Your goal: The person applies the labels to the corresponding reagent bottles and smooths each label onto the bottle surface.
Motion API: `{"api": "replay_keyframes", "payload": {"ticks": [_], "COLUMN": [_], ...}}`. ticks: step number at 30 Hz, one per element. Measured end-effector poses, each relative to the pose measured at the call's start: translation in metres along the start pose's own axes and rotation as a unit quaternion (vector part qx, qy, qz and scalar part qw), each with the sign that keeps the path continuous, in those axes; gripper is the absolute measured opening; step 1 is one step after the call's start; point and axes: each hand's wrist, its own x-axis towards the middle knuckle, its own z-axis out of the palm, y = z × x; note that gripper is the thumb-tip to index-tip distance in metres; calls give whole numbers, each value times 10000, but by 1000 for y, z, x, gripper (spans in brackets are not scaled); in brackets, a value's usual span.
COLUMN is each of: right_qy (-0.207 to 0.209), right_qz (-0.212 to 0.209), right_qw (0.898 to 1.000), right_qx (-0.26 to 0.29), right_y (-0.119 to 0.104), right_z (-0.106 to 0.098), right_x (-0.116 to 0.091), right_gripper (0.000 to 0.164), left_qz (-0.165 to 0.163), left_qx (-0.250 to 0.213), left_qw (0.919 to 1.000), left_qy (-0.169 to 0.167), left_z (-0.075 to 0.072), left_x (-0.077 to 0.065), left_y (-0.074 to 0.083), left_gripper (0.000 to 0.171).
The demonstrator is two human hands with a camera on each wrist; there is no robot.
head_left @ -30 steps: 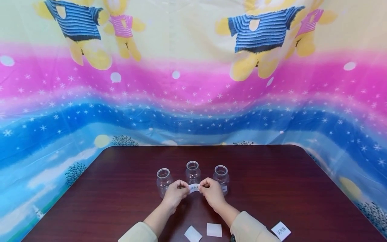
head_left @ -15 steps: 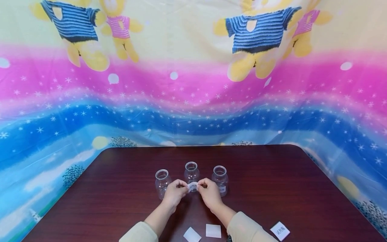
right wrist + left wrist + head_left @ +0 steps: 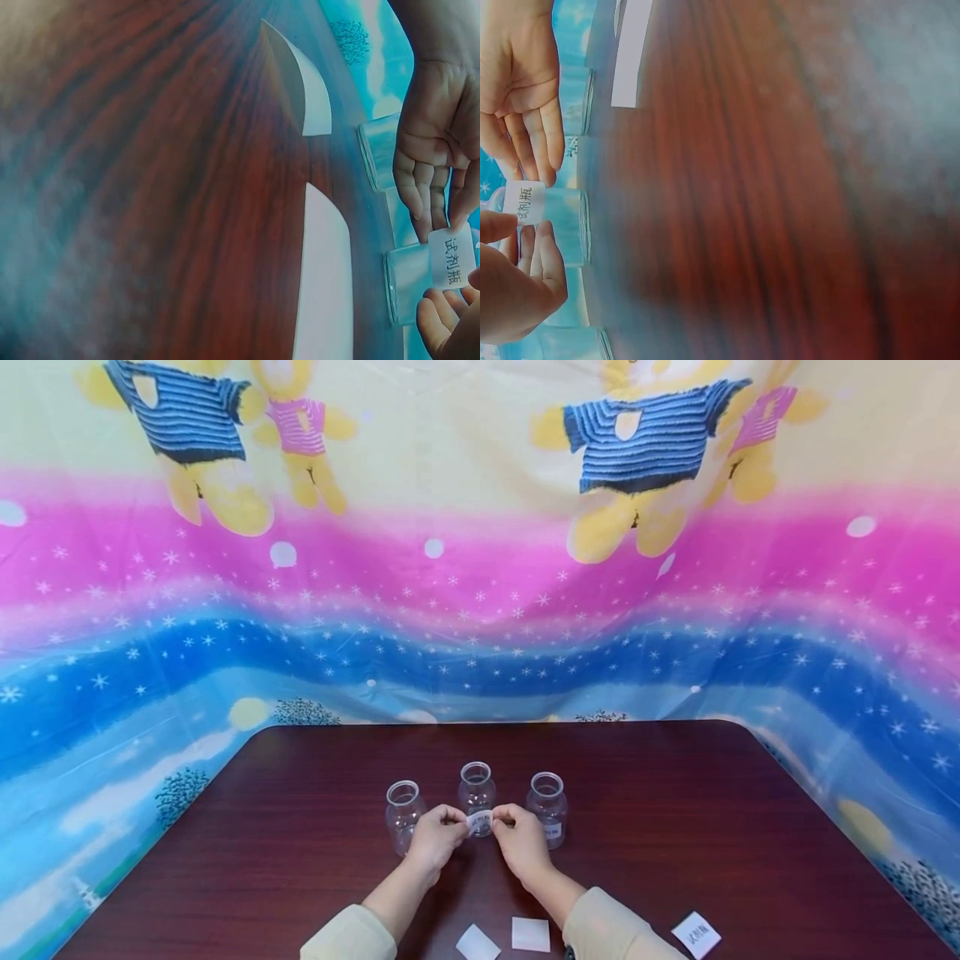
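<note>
My left hand (image 3: 437, 842) and right hand (image 3: 522, 842) pinch the two ends of a white label (image 3: 480, 822) with black handwritten characters. They hold it against or just before the front of the middle clear jar (image 3: 476, 787); whether it touches the glass I cannot tell. Both wrist views show the label (image 3: 451, 259) stretched between the fingertips of the two hands. Beside my left hand stands another clear jar (image 3: 403, 817), partly covered by it. Behind my right hand is a third jar (image 3: 546, 800) bearing a similar label (image 3: 552, 831). All three jars are upright and lidless.
On the dark red table (image 3: 300, 827), two blank white paper pieces (image 3: 477, 942) (image 3: 531, 934) lie near the front edge, between the forearms. Farther right lies a white square label (image 3: 696, 934) with writing. A patterned cloth (image 3: 480, 568) hangs behind the table.
The label has moved slightly away from me, closer to the middle jar, with both hands still pinching its ends. The jars and papers stay put; the head view shifts slightly.
</note>
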Motion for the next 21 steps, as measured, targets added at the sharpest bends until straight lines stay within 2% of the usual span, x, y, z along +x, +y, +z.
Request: {"api": "replay_keyframes", "payload": {"ticks": [6,12,21], "right_qy": [45,-42,-245], "right_qz": [-24,-16,122], "right_qw": [10000,10000,9995], "right_qx": [50,75,148], "right_y": [-2,-4,-6], "right_z": [2,4,5], "right_x": [-2,-4,-7], "right_gripper": [14,22,29], "left_qz": [59,40,-22], "left_qx": [409,524,557], "left_qw": [9985,9960,9946], "left_qy": [358,719,877], "left_z": [5,9,12], "left_x": [2,4,3], "left_y": [0,-2,1], "left_gripper": [4,4,4]}}
